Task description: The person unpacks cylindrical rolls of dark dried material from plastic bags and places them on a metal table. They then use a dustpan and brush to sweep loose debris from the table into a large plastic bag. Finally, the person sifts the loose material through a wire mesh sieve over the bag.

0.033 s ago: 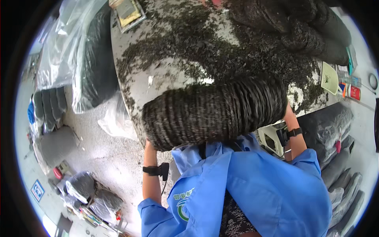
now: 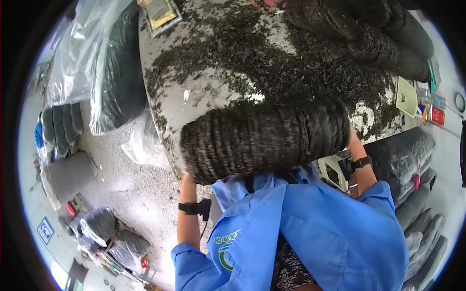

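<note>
A long, thick stack of thin dark sheets (image 2: 267,138), resembling dried seaweed, lies sideways in front of my body, its layers showing as ribs. It spans the gap between my two hands. My left hand (image 2: 188,176) is at its left end, with most of the fingers hidden behind the stack. At the opposite end, my right hand (image 2: 353,137) presses against the sheets, its fingers also largely out of sight. The right part of the stack is blurred. Black flakes (image 2: 301,68) cover much of the pale tabletop (image 2: 179,123) beyond it.
More dark stacks (image 2: 388,53) are piled at the far right. A pale scoop (image 2: 405,97) sits by the table's right edge. Wrapped dark bundles (image 2: 119,72) stand left of the table. A framed tray (image 2: 160,17) lies at the far left corner.
The left end of the stack and my left hand have shifted slightly right, while its right end has come slightly left. The stack looks a little shorter and its ribs are differently spaced.
</note>
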`<state>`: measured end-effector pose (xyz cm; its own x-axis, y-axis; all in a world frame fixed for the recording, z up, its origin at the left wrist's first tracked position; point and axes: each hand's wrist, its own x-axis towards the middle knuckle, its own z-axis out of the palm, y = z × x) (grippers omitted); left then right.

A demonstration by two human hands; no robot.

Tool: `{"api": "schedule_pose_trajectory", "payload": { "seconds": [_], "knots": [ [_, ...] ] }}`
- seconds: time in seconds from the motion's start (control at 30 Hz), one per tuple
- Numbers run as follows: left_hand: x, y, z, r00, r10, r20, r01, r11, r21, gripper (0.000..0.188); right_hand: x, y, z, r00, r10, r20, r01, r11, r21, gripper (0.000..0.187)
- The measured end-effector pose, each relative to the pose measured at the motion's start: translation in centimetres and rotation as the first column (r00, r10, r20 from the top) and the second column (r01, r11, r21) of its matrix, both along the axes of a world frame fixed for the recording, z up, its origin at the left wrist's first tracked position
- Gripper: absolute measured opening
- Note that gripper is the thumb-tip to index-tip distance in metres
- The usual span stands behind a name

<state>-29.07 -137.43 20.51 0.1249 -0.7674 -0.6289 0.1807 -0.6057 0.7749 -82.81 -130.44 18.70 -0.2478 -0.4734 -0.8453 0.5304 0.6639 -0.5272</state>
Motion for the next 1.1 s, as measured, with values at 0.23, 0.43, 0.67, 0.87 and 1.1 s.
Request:
{"api": "schedule_pose_trajectory", "payload": {
  "seconds": [0.23,0.43,0.67,0.87,1.1],
  "knots": [
    [0.0,3.3,-2.3,0.984,0.149,-0.102,-0.145,0.988,0.045,0.053,2.6,-0.7,4.5,0.994,-0.089,0.070,0.104,0.964,-0.245,0.062],
    [3.3,-1.0,-3.5,0.984,-0.024,-0.174,0.052,0.986,0.157,0.054,-0.6,-1.5,2.8,0.986,-0.142,0.084,0.157,0.963,-0.217,0.056],
    [-0.9,0.6,-1.7,0.935,0.150,-0.322,-0.080,0.972,0.221,0.063,2.5,1.1,-0.3,0.989,-0.145,0.032,0.147,0.987,-0.064,0.052],
    [3.8,0.6,-2.6,0.913,0.203,-0.354,-0.167,0.977,0.130,0.057,0.8,2.4,-0.8,0.951,-0.226,0.209,0.271,0.937,-0.220,0.046],
    [6.4,1.3,-6.4,0.897,0.092,-0.433,-0.024,0.987,0.158,0.051,3.7,3.7,-1.0,0.964,0.154,-0.218,-0.171,0.983,-0.060,0.082]
  ]
}}
